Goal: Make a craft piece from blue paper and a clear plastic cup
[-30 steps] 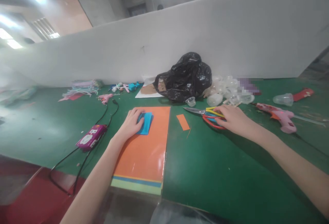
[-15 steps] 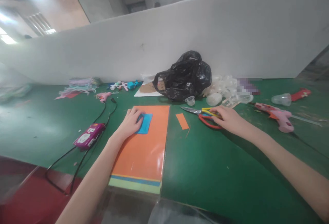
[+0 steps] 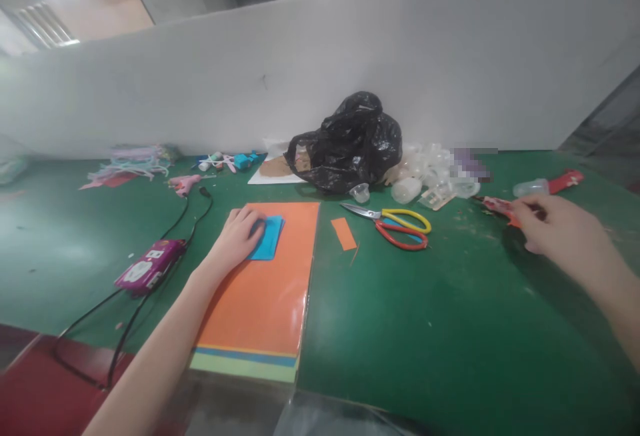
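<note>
My left hand lies on the stack of coloured sheets, its curled fingers gripping the left edge of a flat blue paper piece. Orange is the top sheet; blue and green edges show below it. Off to the right, my right hand is closed round the pink hot glue gun, covering most of it. Between the hands, scissors with one yellow and one red handle lie on the table, over a scrap of blue. A small orange paper strip is beside them.
A black plastic bag stands by the white partition, with clear plastic cups to its right. On the left, a purple box with black cables sits near another pink glue gun. A red-ended clear cup lies far right.
My right hand has let go of the scissors, leaving them on the table, and moved right onto the glue gun. My left hand stays at the blue paper. The view has shifted slightly.
</note>
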A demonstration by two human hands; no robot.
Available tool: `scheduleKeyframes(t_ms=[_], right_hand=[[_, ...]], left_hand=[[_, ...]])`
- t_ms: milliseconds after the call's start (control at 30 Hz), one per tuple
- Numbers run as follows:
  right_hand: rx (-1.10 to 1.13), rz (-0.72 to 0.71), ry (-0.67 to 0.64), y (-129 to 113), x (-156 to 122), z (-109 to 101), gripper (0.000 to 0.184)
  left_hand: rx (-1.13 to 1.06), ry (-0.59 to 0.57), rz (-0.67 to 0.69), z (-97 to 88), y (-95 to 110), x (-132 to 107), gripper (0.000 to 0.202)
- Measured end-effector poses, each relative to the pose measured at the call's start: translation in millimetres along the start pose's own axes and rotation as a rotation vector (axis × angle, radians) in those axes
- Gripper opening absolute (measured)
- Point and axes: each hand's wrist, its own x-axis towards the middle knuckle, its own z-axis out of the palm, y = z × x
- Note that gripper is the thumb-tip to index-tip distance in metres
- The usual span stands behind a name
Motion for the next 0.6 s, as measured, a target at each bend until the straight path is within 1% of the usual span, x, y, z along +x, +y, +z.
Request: scheduleKeyframes(t_ms=[33, 67, 100, 133, 167, 233, 300, 433, 500, 567, 600], right_hand=[[0.027, 0.05, 0.0, 2.9, -1.5, 0.2, 0.026], [0.053, 0.066, 0.002, 3.4, -3.1, 0.9, 0.025], [0.072, 0.041, 0.02, 1.2, -4.6, 2.0, 0.023], [0.076, -0.031, 0.057, -3.6, -5.8, 3.5, 0.022], [0.072, -0.134, 0.087, -10.9, -6.5, 5.3, 0.022], [0.064, -0.338, 0.108, -32.1, -6.2, 10.6, 0.025], [0.044, -0.499, 0.048, -59.9, -3.8, 19.0, 0.03], [-0.038, -0.812, -0.014, -120.8, 2.9, 47.8, 0.04], [-0.083, -0.919, -0.008, -146.0, 5.6, 66.0, 0.047], [-0.111, -0.97, -0.006, -164.2, 8.1, 83.1, 0.054], [-0.114, -0.971, -0.018, -170.6, 9.7, 90.4, 0.056]], left_hand=[[-0.006, 0.005, -0.007, -0.3, 0.8, 0.1, 0.026], [-0.012, 0.013, -0.016, -0.7, 1.7, 0.3, 0.027], [-0.019, 0.025, -0.028, -1.0, 2.6, 0.5, 0.027], [-0.026, 0.039, -0.042, -1.4, 3.4, 0.8, 0.029], [-0.032, 0.049, -0.056, -1.8, 4.2, 1.1, 0.03], [-0.043, 0.055, -0.084, -2.6, 5.4, 1.3, 0.031], [-0.051, 0.058, -0.104, -3.4, 6.1, 1.1, 0.032], [-0.057, 0.077, -0.122, -3.8, 7.0, -0.7, 0.031], [-0.056, 0.064, -0.126, -3.5, 7.5, -1.8, 0.03], [-0.052, 0.045, -0.131, -3.4, 8.0, -2.8, 0.03], [-0.05, 0.038, -0.133, -3.4, 8.4, -3.2, 0.03]])
